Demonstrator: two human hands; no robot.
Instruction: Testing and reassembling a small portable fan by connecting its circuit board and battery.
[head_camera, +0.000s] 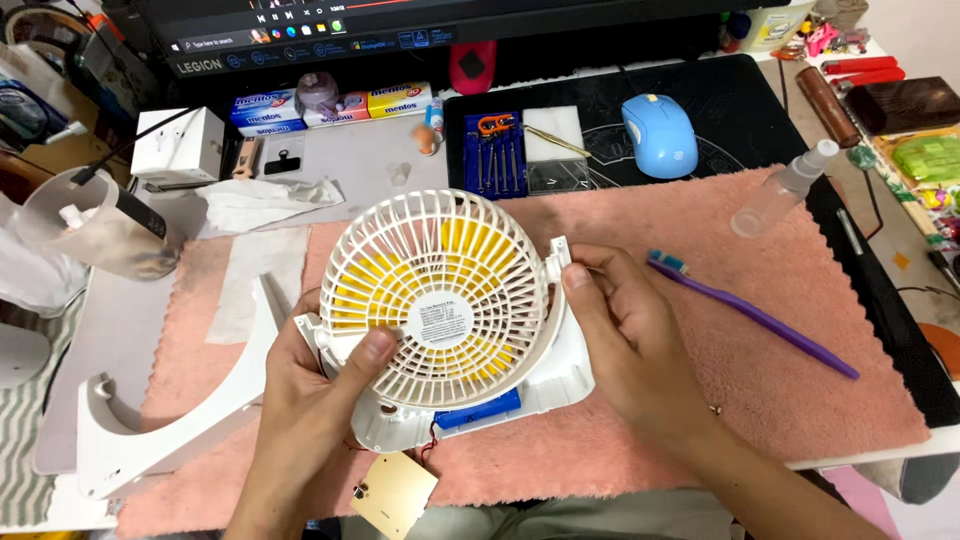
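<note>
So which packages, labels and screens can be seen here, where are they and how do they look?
Screen: top edge, dark, wide, coloured icons.
Candy packs: under the screen, three flat bars, blue, pink, yellow.
White box: far left, square.
Round label: white, on the fan grille's centre, beside the left hand.

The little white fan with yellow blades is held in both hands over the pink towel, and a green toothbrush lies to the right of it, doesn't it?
Nearly. The toothbrush is purple, not green, as the head view shows. The rest holds: the left hand and right hand hold the white fan with yellow blades over the pink towel, and the toothbrush lies to its right.
</note>
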